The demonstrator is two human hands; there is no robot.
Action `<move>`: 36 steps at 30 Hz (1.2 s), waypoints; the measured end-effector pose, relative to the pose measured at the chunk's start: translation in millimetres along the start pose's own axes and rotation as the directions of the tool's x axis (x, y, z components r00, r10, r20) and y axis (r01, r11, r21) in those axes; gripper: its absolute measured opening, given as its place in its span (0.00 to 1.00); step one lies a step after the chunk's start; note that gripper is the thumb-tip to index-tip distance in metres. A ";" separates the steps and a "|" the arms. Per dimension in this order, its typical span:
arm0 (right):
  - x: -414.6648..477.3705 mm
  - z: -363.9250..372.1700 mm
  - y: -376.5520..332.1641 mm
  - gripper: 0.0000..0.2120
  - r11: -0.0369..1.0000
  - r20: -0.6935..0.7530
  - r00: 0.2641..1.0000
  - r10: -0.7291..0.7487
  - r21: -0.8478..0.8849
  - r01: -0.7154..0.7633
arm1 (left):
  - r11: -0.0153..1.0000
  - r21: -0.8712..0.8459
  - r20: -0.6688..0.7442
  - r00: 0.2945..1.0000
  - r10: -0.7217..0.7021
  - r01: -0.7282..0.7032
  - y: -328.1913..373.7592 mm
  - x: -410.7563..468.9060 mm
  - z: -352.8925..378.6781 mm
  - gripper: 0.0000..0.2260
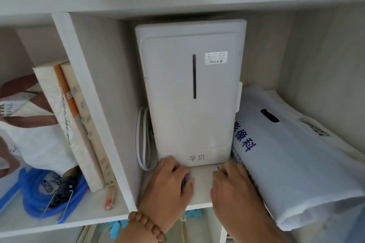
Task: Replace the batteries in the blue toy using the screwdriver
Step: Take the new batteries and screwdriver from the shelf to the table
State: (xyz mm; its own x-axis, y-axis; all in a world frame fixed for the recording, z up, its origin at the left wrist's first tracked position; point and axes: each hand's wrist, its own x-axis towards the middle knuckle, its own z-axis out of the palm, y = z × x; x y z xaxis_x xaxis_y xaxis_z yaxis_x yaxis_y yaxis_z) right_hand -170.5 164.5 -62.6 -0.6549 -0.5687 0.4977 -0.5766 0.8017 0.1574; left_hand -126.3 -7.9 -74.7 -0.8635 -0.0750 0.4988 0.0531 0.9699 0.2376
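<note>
Two hands rest on the shelf board (201,185) of a white cubby, before a white appliance (189,92). Left hand (169,185), fingers curled, holds a dark object too hidden to name. Right hand (233,187) pinches a thin dark tip, beside a white plastic bag (292,163). Blue toy cannot be identified.

White appliance (189,92); white bag (292,163), blue lettering.
</note>
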 end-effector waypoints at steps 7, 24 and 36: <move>2.4 -1.8 2.0 0.13 0.998 -0.072 0.997 0.020 0.058 -0.015 | 0.978 -0.071 -0.047 0.979 -0.200 0.197 19.5 2.7 13.2 0.06; -0.4 14.5 6.1 0.17 0.988 0.017 0.989 -0.148 -0.041 0.149 | 0.995 -0.008 0.214 0.972 0.097 -0.098 7.9 -8.1 -15.7 0.25; -1.9 5.5 5.7 0.08 0.991 0.081 0.989 -0.123 -0.043 0.127 | 0.978 -0.001 0.238 0.950 0.203 -0.209 7.7 8.3 -11.3 0.23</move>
State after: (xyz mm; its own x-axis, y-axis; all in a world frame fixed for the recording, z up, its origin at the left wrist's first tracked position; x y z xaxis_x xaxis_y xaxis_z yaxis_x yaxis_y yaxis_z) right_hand -175.3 169.1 -67.3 -0.6162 -0.6763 0.4037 -0.6337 0.7301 0.2557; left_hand -127.3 -3.6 -59.3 -0.9287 0.1807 0.3238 0.2326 0.9639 0.1294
